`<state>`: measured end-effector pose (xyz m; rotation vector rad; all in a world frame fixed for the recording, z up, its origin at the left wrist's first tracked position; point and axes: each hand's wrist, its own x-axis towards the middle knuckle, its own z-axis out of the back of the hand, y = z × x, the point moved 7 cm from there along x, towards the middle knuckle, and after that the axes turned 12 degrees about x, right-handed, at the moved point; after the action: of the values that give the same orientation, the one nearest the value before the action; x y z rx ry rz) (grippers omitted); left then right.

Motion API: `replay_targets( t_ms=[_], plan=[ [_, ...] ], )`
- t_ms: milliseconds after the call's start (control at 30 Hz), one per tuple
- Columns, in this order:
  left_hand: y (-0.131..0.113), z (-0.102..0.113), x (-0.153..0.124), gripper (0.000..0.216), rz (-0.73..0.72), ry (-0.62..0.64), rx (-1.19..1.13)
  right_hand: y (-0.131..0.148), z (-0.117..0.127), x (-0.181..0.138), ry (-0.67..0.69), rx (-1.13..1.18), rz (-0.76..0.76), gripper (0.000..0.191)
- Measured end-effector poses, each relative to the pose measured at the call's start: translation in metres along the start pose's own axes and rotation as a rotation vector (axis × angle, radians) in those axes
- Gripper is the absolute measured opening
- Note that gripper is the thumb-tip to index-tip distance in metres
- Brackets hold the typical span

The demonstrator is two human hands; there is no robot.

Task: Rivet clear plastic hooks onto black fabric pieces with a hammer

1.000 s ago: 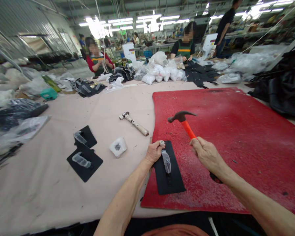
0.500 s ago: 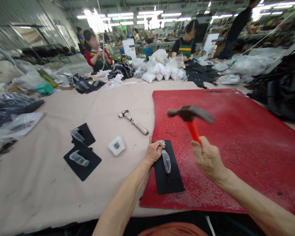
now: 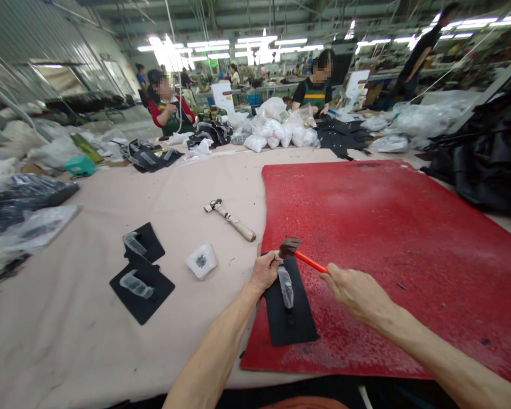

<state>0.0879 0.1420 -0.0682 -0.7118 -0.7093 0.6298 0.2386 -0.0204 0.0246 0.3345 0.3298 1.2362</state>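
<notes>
- Now the right hand [image 3: 357, 292] is wrapped tight round the orange handle of a hammer [image 3: 300, 254], and the dark head sits right at the left fingertips.
- Left hand [image 3: 264, 271] has its fingers pinched closed on a small metal piece at the top edge of a black panel [image 3: 290, 312]; a clear plastic-wrapped fitting [image 3: 286, 286] lies on that panel.
- Panel lies on the near left corner of a big red mat [image 3: 387, 238], scuffed and speckled.
- Mat covers the right side of a wide beige table [image 3: 88, 341].
- Out on the beige: a second hammer [image 3: 232, 218], a white packet [image 3: 201, 261], two more black panels [image 3: 142, 281].
- Far end: white bags [image 3: 281, 128], dark fabric, seated workers under strip lights.
</notes>
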Motion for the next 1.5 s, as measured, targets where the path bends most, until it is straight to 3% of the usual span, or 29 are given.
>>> replay_targets(
  t_ms=[167,267,333,400,533,667,733,800,867,933,1067,1133,1233,1300,1367,1500],
  plan=[
    [-0.001,0.000,0.000,0.013,-0.011,-0.007,0.002,-0.053,-0.021,0.007,0.045,0.176,-0.153,0.041],
    [0.000,0.000,0.002,0.015,0.004,0.008,-0.007,-0.062,-0.036,0.008,-0.001,0.103,-0.185,0.037],
    [-0.001,0.001,0.001,0.016,0.004,0.022,-0.005,-0.044,-0.041,0.008,-0.149,-0.015,-0.108,0.035],
    [-0.002,0.001,-0.001,0.015,-0.002,0.026,0.014,-0.011,-0.051,0.010,-0.250,0.007,0.064,0.044],
    [-0.002,0.001,0.002,0.008,0.081,0.016,-0.063,0.041,-0.095,0.024,-0.134,0.423,0.283,0.044],
    [0.018,0.034,0.024,0.021,0.455,-0.311,-0.429,0.046,-0.120,0.037,-0.160,0.490,0.308,0.037],
    [0.016,0.061,0.033,0.024,0.533,-0.445,-0.557,0.044,-0.122,0.037,-0.170,0.466,0.334,0.037],
    [0.005,0.083,0.033,0.024,0.552,-0.476,-0.718,0.041,-0.119,0.034,-0.184,0.474,0.334,0.036],
    [-0.014,0.095,0.019,0.031,0.521,-0.340,-0.753,0.039,-0.114,0.030,-0.232,0.467,0.315,0.037],
    [-0.039,0.094,-0.009,0.031,0.443,-0.121,-0.639,0.042,-0.110,0.024,-0.290,0.398,0.303,0.038],
    [-0.072,0.064,-0.082,0.012,0.373,0.183,-0.433,0.062,-0.112,0.014,-0.311,0.192,0.355,0.038],
    [-0.078,0.049,-0.110,0.006,0.407,0.204,-0.311,0.074,-0.116,0.008,-0.292,0.164,0.419,0.040],
    [-0.073,0.048,-0.131,0.007,0.480,0.047,-0.145,0.086,-0.120,0.008,-0.309,0.240,0.527,0.040],
    [-0.064,0.065,-0.134,0.006,0.517,-0.099,-0.159,0.090,-0.124,0.016,-0.302,0.349,0.606,0.040],
    [-0.057,0.098,-0.133,0.005,0.503,-0.221,-0.182,0.087,-0.127,0.028,-0.321,0.407,0.635,0.047],
    [-0.036,0.205,-0.121,0.005,0.418,-0.425,-0.157,0.062,-0.133,0.044,-0.384,0.332,0.513,0.056]
  ],
)
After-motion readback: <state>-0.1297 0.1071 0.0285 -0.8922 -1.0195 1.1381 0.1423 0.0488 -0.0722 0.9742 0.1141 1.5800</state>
